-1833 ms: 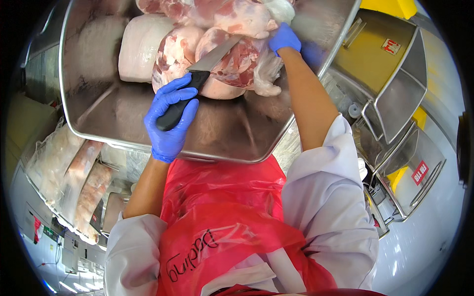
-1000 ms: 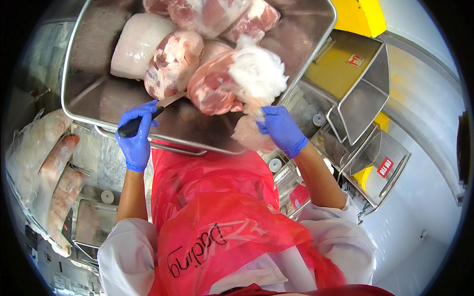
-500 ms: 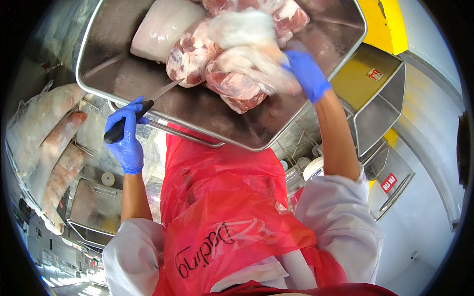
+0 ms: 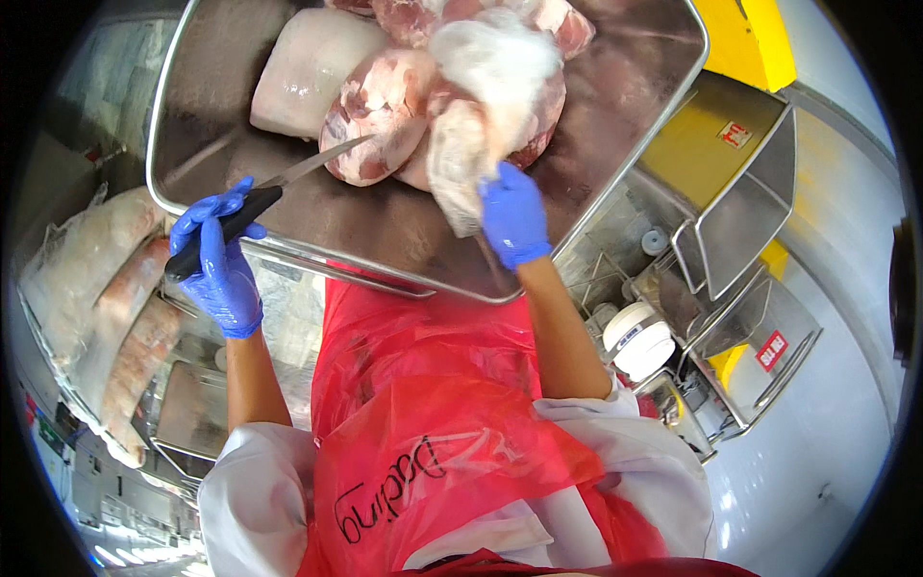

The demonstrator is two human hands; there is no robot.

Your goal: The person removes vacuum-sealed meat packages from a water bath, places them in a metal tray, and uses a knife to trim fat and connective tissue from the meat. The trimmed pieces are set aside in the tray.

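My left hand [image 4: 219, 255], in a blue glove, is closed round the black handle of a knife [image 4: 312, 165]. The blade points up and to the right, over the metal tub and close to a chunk of meat [image 4: 375, 120]. My right hand [image 4: 514, 213], also blue-gloved, grips the near end of a pale, floppy piece of meat [image 4: 460, 159], smeared by motion. A whitish, translucent blur [image 4: 495, 62] lies at its far end; I cannot tell whether it is plastic or skin. Several raw chunks lie beneath, beside a slab with pale skin [image 4: 317, 72].
The metal tub [image 4: 207, 168] has a raised rim and a bar handle on its near side. At the left, large cuts of meat [image 4: 144, 327] sit in clear plastic. Metal bins [image 4: 716, 154], a white round container [image 4: 639, 341] and a yellow object [image 4: 740, 43] stand at the right.
My right hand has swung left and toward me, pulling the pale piece across the chunks. My left hand has drawn back slightly left with the knife.
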